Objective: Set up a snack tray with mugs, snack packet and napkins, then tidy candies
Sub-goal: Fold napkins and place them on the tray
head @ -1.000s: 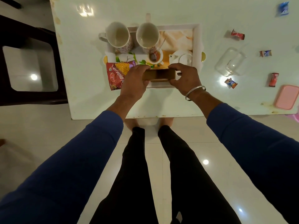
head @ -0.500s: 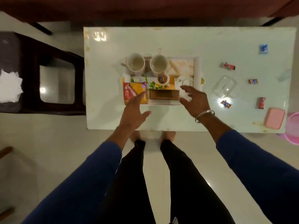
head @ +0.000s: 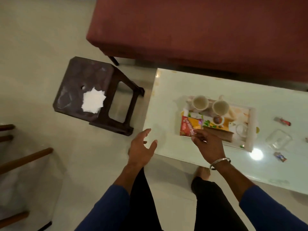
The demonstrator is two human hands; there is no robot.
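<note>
I note a maroon sofa point(head: 200, 30) behind the pale table point(head: 191, 84). A dark stool point(head: 75, 77) stands left of the table, bearing a fanned stack of white napkins point(head: 93, 102). On the table sits the tray point(head: 250, 130) carrying two mugs point(head: 200, 102), a red snack packet point(head: 190, 127) and a brown holder point(head: 220, 135). Candies point(head: 283, 121) lie right of it. My left hand point(head: 141, 151) hangs spread and empty; my right hand point(head: 208, 144) hovers loosely curled, empty, over the tray's near edge.

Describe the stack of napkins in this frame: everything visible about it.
The napkins are a small stack of white, paper-looking squares fanned into a star-like outline with many points. They lie flat on the dark brown plastic stool, near its right edge, beside a small round hole in the seat. Neither hand touches them.
</note>
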